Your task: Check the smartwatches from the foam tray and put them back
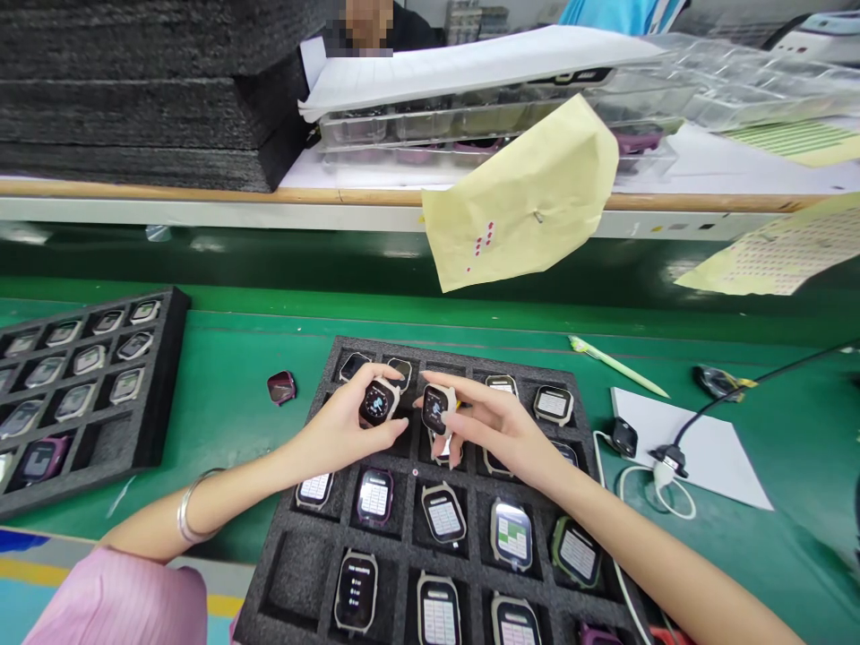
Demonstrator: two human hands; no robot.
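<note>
Over the upper part of a black foam tray (288, 582), my left hand (359, 417) grips a smartwatch case (378, 403) without a strap, its dark screen lit with a dial. Close beside it, my right hand (490, 417) pinches a second, similar watch case (435, 408) between thumb and fingers, screen facing up. Both cases have pale rims. Below the hands, several strapless watches sit in the tray's square pockets, among them a purple-rimmed one (374, 495), a green-rimmed one (576, 551) and one with white text on black (356, 591). My right fingers partly hide a watch beneath them.
Another foam tray of watches (148, 448) lies at the left, near a loose dark red watch case (281, 387). At right are a pen (618, 365), white paper (745, 466) and a cable plug (668, 466). A shelf above holds black foam (134, 116) and clear plastic trays (403, 130).
</note>
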